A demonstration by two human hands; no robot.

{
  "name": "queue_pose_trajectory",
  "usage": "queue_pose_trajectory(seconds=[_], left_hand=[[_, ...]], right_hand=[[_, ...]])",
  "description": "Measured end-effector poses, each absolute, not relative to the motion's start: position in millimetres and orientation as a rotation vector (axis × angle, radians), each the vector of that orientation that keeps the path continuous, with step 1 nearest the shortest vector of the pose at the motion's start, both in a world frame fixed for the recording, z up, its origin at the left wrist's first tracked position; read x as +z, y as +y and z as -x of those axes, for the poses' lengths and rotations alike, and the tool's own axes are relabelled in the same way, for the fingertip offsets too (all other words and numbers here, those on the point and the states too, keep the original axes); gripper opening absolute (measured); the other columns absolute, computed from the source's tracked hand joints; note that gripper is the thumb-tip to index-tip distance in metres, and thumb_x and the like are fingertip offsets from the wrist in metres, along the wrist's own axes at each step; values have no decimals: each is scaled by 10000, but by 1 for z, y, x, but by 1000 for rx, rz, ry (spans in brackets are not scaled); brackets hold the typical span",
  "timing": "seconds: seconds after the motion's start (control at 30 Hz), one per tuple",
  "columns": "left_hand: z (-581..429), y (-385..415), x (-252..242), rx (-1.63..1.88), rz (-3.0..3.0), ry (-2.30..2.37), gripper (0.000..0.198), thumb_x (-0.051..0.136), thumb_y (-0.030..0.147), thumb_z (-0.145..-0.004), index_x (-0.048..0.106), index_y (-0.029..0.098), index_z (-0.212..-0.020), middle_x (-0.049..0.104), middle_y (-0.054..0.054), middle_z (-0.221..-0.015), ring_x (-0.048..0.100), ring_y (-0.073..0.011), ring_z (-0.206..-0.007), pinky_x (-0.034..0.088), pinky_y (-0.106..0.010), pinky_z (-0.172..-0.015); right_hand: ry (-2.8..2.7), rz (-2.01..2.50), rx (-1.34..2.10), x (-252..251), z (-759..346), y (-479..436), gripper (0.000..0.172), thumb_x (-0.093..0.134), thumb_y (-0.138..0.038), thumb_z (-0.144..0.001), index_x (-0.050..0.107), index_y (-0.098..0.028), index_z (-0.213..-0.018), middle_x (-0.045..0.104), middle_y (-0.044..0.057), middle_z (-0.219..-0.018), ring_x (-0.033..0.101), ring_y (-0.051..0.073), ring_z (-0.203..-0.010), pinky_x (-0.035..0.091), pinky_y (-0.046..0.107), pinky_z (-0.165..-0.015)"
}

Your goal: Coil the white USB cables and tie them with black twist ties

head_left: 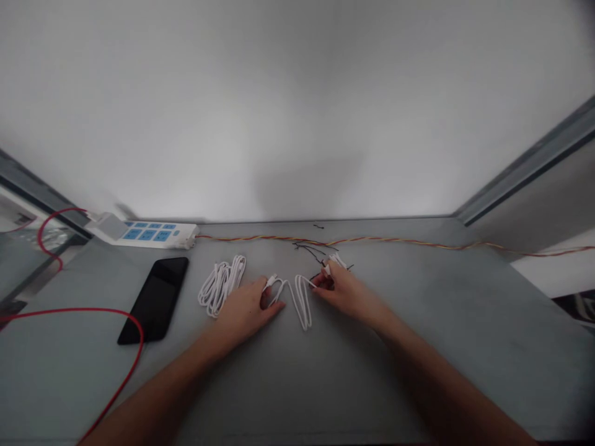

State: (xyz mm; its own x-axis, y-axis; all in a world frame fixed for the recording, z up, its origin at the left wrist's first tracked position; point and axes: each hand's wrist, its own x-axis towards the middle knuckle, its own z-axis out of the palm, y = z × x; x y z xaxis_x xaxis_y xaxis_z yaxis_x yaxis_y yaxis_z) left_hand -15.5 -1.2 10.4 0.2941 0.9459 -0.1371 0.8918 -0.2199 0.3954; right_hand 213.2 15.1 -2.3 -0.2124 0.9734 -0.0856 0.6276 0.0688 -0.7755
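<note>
A white charging cable hangs in a loose zigzag between my two hands, low over the grey surface. My left hand is closed on one part of it, and a white plug end sticks up past the fingers. With fingertips pinched, my right hand grips the other side of the cable. More white cable shows just beyond those fingers, partly hidden. Beside my left hand lies a bundle of coiled white cables. Thin black ties are scattered near my right hand.
A black phone lies at the left, with a red cable curving over it. Behind it is a white power strip with blue sockets and a white adapter. A twisted red-yellow wire runs along the white back wall.
</note>
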Motion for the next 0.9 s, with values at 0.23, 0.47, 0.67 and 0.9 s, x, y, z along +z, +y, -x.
queue_pose_trajectory(seconds=[0.23, 0.47, 0.67, 0.9], left_hand=[[17, 1, 9, 187, -2248, 1566, 245, 503, 434, -862, 565, 201, -902, 608, -10, -707, 578, -195, -662, 349, -285, -598], [18, 2, 7, 191, -2284, 1529, 267, 445, 402, -887, 567, 192, -776, 585, -11, -659, 535, -169, -609, 314, -279, -575], [15, -1, 8, 460, -2118, 1484, 260, 451, 405, -882, 544, 191, -770, 545, 19, -645, 500, -138, -591, 341, -258, -578], [8, -4, 9, 713, -1788, 1452, 287, 529, 462, -829, 582, 179, -821, 477, 43, -601, 405, -105, -496, 305, -231, -490]], right_hand=[[-1671, 1467, 1005, -1, -211, 18, 166, 624, -302, -777, 483, -215, -759, 657, 30, -802, 598, 160, -699, 466, 304, -642], [-1488, 1346, 1178, 10, -214, 18, 340, 676, -478, -725, 486, -199, -767, 647, 40, -794, 588, 143, -626, 441, 282, -571], [-1502, 1290, 1246, 16, -208, 12, 375, 612, -476, -770, 331, -233, -714, 667, 33, -816, 533, 108, -571, 424, 265, -544], [-1570, 1193, 1370, 7, -199, 6, 294, 475, -487, -860, 476, -200, -926, 656, 57, -893, 566, 116, -586, 445, 250, -492]])
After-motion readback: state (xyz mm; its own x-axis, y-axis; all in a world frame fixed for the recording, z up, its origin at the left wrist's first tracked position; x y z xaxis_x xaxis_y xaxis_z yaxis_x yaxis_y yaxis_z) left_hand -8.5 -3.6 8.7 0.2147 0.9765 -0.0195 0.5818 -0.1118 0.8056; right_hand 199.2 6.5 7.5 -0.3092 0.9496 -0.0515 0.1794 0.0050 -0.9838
